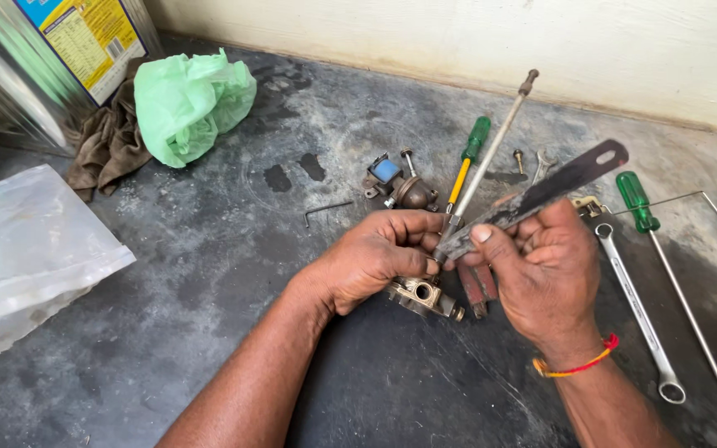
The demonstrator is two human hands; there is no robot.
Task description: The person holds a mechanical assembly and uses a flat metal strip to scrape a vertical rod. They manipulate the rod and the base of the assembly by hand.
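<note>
Floor [209,274]: tin can [35,58], clear bag [26,241].

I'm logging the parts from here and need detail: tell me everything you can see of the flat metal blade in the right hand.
The flat metal blade is a thin dark grey strip, worn and scuffed, with a rounded far end pierced by an oval hole. It points up and to the right, tilted above the floor. The right hand grips its near half, thumb pressed on top. Its near tip meets the left hand fingertips beside the brass valve body. Whether it has teeth cannot be told.
</note>
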